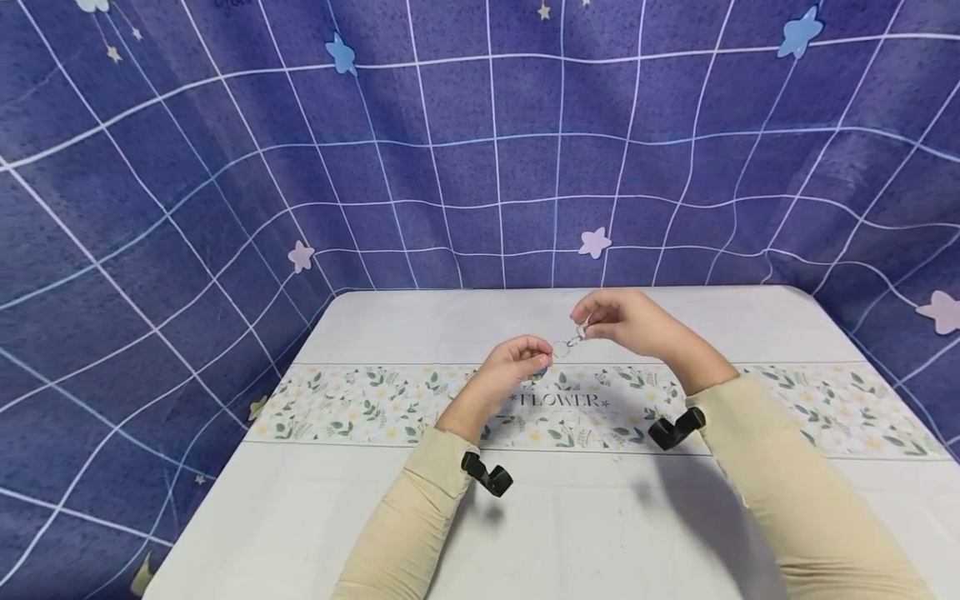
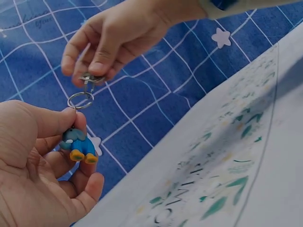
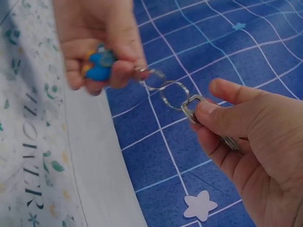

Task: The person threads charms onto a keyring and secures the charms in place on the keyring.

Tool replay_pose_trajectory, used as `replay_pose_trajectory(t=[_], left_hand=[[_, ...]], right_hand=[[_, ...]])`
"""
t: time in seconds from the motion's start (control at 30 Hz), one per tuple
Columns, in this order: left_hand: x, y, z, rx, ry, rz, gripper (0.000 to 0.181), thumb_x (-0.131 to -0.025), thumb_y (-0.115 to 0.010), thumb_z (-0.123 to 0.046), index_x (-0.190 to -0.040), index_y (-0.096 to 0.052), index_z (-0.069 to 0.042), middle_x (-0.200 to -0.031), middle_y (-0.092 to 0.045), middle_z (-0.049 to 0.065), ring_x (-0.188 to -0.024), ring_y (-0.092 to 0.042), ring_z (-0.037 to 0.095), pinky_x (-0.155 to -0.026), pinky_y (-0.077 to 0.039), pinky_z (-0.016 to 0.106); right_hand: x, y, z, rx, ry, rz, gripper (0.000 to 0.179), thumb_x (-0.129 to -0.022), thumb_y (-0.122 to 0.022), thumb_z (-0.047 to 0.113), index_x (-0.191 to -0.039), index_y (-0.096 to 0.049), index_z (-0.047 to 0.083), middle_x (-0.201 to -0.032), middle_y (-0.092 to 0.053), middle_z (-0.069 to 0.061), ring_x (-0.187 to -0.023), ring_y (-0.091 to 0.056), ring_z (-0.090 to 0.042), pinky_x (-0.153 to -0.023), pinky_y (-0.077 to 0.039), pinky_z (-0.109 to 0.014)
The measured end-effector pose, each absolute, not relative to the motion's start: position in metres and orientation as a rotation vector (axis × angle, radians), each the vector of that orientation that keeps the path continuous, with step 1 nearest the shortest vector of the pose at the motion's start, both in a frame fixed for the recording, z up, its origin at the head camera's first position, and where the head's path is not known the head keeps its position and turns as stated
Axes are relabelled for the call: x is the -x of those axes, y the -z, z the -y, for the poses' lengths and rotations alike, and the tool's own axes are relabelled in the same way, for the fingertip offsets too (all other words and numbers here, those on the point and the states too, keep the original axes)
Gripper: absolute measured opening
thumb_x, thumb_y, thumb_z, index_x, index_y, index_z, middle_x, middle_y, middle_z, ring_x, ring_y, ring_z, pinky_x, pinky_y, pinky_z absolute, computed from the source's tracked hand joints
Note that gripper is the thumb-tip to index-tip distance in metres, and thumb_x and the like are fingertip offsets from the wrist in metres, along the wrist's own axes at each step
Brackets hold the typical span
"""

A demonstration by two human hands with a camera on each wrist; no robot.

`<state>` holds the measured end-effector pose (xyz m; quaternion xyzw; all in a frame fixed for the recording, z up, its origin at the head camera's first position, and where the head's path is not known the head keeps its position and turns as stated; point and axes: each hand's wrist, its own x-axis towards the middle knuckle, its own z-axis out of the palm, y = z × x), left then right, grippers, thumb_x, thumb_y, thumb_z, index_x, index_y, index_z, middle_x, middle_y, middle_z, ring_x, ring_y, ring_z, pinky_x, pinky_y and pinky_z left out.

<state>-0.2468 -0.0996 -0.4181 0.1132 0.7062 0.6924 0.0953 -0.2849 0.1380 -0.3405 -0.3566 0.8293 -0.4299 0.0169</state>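
My left hand [image 1: 513, 362] pinches the top of a small elephant keychain [image 2: 81, 145] between thumb and forefinger. The elephant is grey, dressed in blue, with yellow-orange feet, and hangs in front of the curled fingers. Across the gap, my right hand [image 1: 630, 321] pinches the head of a silver key [image 3: 188, 112]; its grooved blade [image 3: 231, 142] sticks out below the fingers. Linked metal rings [image 3: 164, 100] join key and keychain, stretched between the two hands. Both hands are held above the far part of the table.
A white tablecloth [image 1: 570, 517] covers the table, with a floral band [image 1: 375, 404] lettered "FLOWER" across it. Behind and at the sides hangs a blue curtain [image 1: 465, 167] with a grid and star pattern. Each sleeve cuff carries a black wrist camera [image 1: 486, 475].
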Motion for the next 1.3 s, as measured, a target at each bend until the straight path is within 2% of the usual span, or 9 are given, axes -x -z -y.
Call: replay_pose_trajectory(t=[0.17,0.3,0.47,0.73,0.9,1.03,1.17,1.3], left_hand=[[0.243,0.425,0.093,-0.270,-2.088,-2.072,0.005,-0.099,-0.064,-0.008,-0.103,-0.061,-0.008,-0.094,-0.067,-0.004,-0.087,-0.061,0.011,-0.081,-0.051,0.033],[0.239,0.430,0.087,-0.234,-2.103,-2.108,0.008,-0.097,-0.068,-0.010,-0.102,-0.063,-0.005,-0.096,-0.070,-0.001,-0.090,-0.066,0.015,-0.085,-0.056,0.035],[0.235,0.437,0.082,-0.252,-2.069,-2.201,0.011,-0.096,-0.070,-0.010,-0.100,-0.066,-0.001,-0.092,-0.068,0.002,-0.081,-0.067,0.014,-0.084,-0.058,0.036],[0.229,0.447,0.076,-0.212,-2.019,-2.289,0.013,-0.092,-0.075,-0.008,-0.096,-0.069,0.002,-0.087,-0.070,0.003,-0.072,-0.066,0.011,-0.076,-0.058,0.032],[0.227,0.450,0.071,-0.231,-1.856,-2.419,0.009,-0.089,-0.077,-0.008,-0.089,-0.072,-0.001,-0.082,-0.068,0.002,-0.067,-0.068,0.012,-0.068,-0.060,0.030],[0.224,0.451,0.071,-0.279,-1.636,-2.580,0.008,-0.089,-0.078,-0.010,-0.084,-0.073,-0.006,-0.073,-0.065,-0.002,-0.061,-0.062,0.008,-0.059,-0.053,0.023],[0.222,0.452,0.073,-0.287,-1.460,-2.682,0.012,-0.089,-0.079,-0.013,-0.079,-0.072,-0.010,-0.064,-0.061,-0.005,-0.057,-0.052,0.008,-0.056,-0.041,0.022],[0.220,0.452,0.075,-0.268,-1.381,-2.723,0.015,-0.088,-0.080,-0.014,-0.077,-0.070,-0.013,-0.063,-0.060,-0.006,-0.057,-0.051,0.007,-0.056,-0.042,0.022]], right_hand=[[0.292,0.339,-0.136,0.989,1.451,-2.581,0.025,-0.089,-0.073,-0.004,-0.114,-0.067,0.000,-0.102,-0.070,-0.016,-0.088,-0.067,-0.024,-0.075,-0.055,-0.024],[0.297,0.340,-0.132,0.892,1.605,-2.561,0.029,-0.089,-0.075,-0.002,-0.116,-0.065,-0.002,-0.101,-0.069,-0.019,-0.082,-0.066,-0.017,-0.072,-0.056,-0.024],[0.303,0.343,-0.124,0.770,1.783,-2.490,0.035,-0.089,-0.076,0.000,-0.120,-0.061,-0.004,-0.103,-0.069,-0.022,-0.077,-0.066,-0.011,-0.069,-0.057,-0.025],[0.313,0.357,-0.110,0.621,1.809,-2.465,0.037,-0.092,-0.074,0.003,-0.124,-0.058,-0.002,-0.098,-0.074,-0.020,-0.078,-0.070,-0.019,-0.067,-0.059,-0.030],[0.321,0.374,-0.105,0.606,1.712,-2.520,0.035,-0.092,-0.075,0.006,-0.122,-0.059,-0.001,-0.094,-0.075,-0.018,-0.072,-0.069,-0.020,-0.066,-0.059,-0.036],[0.325,0.391,-0.101,0.598,1.642,-2.546,0.031,-0.092,-0.073,0.005,-0.119,-0.060,-0.002,-0.090,-0.075,-0.017,-0.067,-0.068,-0.024,-0.066,-0.059,-0.040],[0.325,0.405,-0.098,0.598,1.605,-2.551,0.026,-0.093,-0.072,0.003,-0.116,-0.061,-0.002,-0.088,-0.074,-0.017,-0.065,-0.066,-0.020,-0.065,-0.059,-0.041],[0.326,0.414,-0.095,0.604,1.604,-2.557,0.022,-0.092,-0.072,0.001,-0.111,-0.063,-0.004,-0.085,-0.074,-0.016,-0.062,-0.064,-0.017,-0.065,-0.059,-0.043]])
